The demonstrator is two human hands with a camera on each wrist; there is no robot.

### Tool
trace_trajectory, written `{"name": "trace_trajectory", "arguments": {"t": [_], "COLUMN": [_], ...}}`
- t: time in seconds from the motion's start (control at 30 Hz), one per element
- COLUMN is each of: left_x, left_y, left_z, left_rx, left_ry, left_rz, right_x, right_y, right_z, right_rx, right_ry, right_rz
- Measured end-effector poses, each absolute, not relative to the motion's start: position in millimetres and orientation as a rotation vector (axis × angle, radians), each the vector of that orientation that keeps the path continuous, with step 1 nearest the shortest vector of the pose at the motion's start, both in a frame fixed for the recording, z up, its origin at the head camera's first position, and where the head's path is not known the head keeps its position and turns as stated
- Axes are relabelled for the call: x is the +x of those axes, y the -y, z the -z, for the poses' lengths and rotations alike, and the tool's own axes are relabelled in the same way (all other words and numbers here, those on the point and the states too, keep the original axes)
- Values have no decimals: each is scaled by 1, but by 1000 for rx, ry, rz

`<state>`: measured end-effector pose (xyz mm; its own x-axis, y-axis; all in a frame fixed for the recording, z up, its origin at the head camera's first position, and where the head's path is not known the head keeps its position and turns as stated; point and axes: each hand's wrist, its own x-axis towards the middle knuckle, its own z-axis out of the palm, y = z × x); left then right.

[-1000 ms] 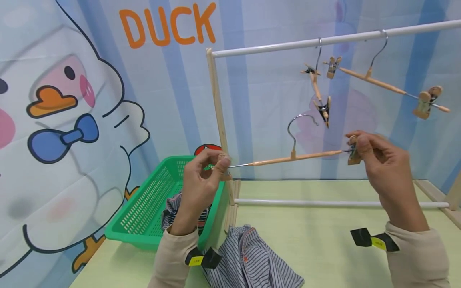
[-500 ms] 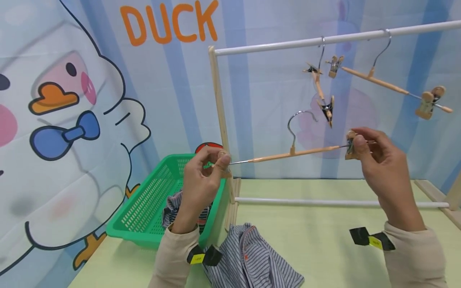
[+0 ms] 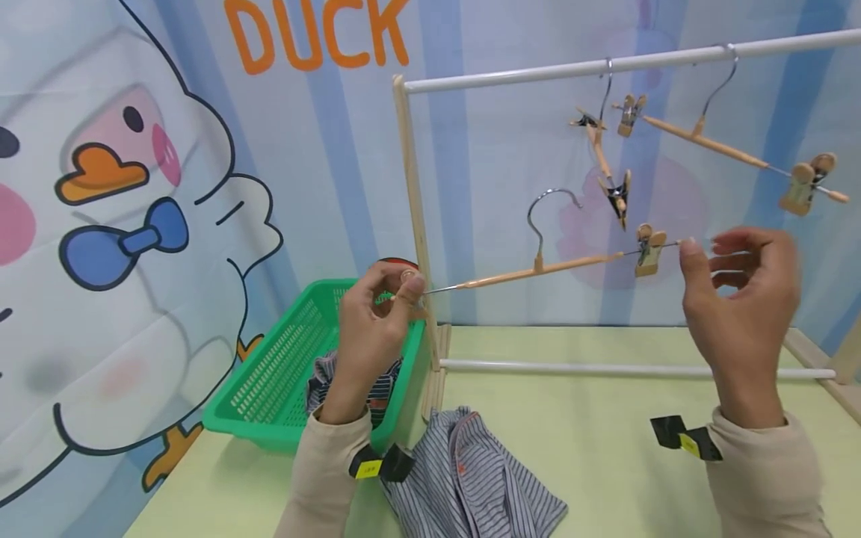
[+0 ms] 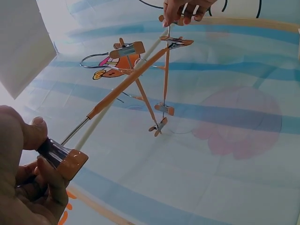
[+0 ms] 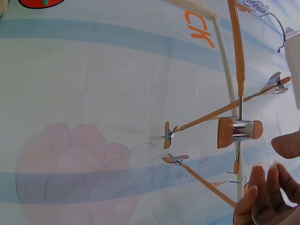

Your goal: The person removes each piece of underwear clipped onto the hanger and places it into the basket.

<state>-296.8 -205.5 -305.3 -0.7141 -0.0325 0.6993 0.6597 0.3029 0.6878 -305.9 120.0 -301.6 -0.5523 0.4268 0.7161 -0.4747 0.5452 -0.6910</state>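
My left hand (image 3: 373,329) pinches the clip (image 4: 65,161) at the left end of a clip hanger (image 3: 504,277), a wooden bar with metal ends and a silver hook. The hanger is held up in the air, its right end a little higher. At that end the other clip (image 3: 649,250) sits on the metal rod, its wooden jaws together, with no fingers on it. My right hand (image 3: 747,299) is just beyond the rod's right tip, thumb and fingers spread apart. In the right wrist view the fingers (image 5: 267,192) stand off from the clip (image 5: 239,131).
Two more clip hangers (image 3: 702,140) hang from the rack's white top rail (image 3: 511,76), behind and above. A green basket (image 3: 269,359) with striped clothing stands at left. A striped garment (image 3: 471,478) lies on the table in front of the rack.
My right hand has let go of the right clip and moved right, its fingers spreading. My left hand keeps its pinch. The held hanger has shifted slightly left and up.
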Motion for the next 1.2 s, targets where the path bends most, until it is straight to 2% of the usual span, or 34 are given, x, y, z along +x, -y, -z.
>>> {"name": "trace_trajectory", "arguments": {"t": [0.13, 0.37, 0.57, 0.73, 0.9, 1.2], "left_x": [-301, -304, -307, -306, -306, -308], "left_y": [207, 210, 211, 210, 210, 209], "left_z": [303, 301, 299, 298, 299, 305], "left_rx": [-559, -564, -544, -552, -565, -534], "left_ry": [1937, 1932, 1922, 1931, 1911, 1896], "left_rz": [1458, 1439, 1424, 1441, 1506, 1514], "right_x": [-310, -323, -337, -337, -332, -334], "right_y": [-110, -93, -59, -28, -6, 9], "right_z": [302, 320, 351, 376, 396, 426], "right_rx": [327, 935, 1250, 1407, 1431, 1451], "right_ry": [1878, 2406, 2795, 3073, 3254, 3099], "right_rz": [-1066, -790, -728, -692, -693, -522]}}
